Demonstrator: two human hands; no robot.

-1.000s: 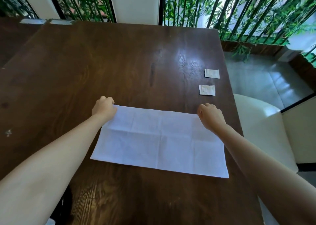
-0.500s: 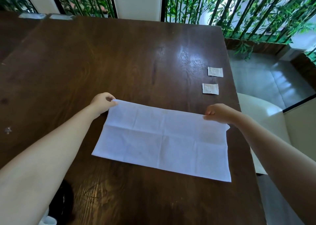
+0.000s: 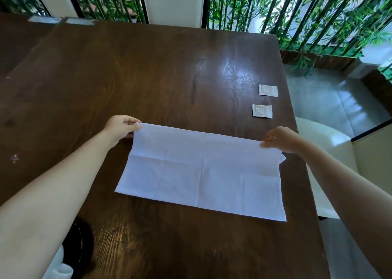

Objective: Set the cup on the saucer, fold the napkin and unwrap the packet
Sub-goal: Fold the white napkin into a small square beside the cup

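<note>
A white napkin (image 3: pixel 201 170) lies spread in a wide rectangle on the dark wooden table (image 3: pixel 148 77). My left hand (image 3: pixel 118 128) pinches its far left corner, and my right hand (image 3: pixel 280 139) pinches its far right corner. That far edge is lifted a little off the wood, while the near edge lies flat. Two small white packets (image 3: pixel 262 110) (image 3: pixel 268 90) lie flat on the table beyond my right hand, near the right edge. A dark round object (image 3: pixel 81 244), partly hidden under my left forearm, sits at the near left with something white (image 3: pixel 58 266) beside it.
The table's right edge runs close past the napkin, with a white chair (image 3: pixel 322 149) beside it. Another white chair (image 3: pixel 174 2) stands at the far side before bamboo plants. A second table (image 3: pixel 19 39) adjoins on the left.
Both hands have gone from resting as fists on the napkin's far corners to pinching them. The far edge has risen slightly and the right corner has curled up.
</note>
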